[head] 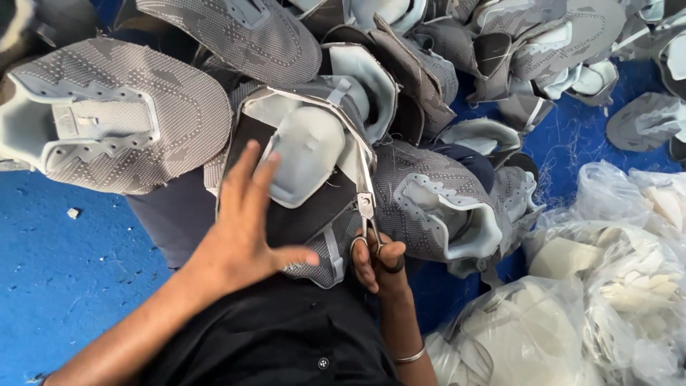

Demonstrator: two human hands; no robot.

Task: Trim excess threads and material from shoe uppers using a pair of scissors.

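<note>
Trimming one shoe upper (300, 171) at frame centre, on the lap. Left hand (243, 229) lying flat and open, pressing it down. Right hand (379, 268) closed through the handles of scissors (366, 207), blades running up the upper's right edge. Piling of many uppers (236, 28) across the top, trimmed or not: cannot tell. Clear bags (607, 286) at lower right holding pale offcuts.

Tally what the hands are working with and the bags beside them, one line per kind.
Hands: 2, the left hand flat on the shoe upper, the right hand holding the scissors
Scissors: 1
Shoe upper under the left hand: 1
Clear plastic bags of pale pieces: at least 2, edges hard to tell apart
Total: at least 6, not counting the pile of grey uppers behind.
</note>
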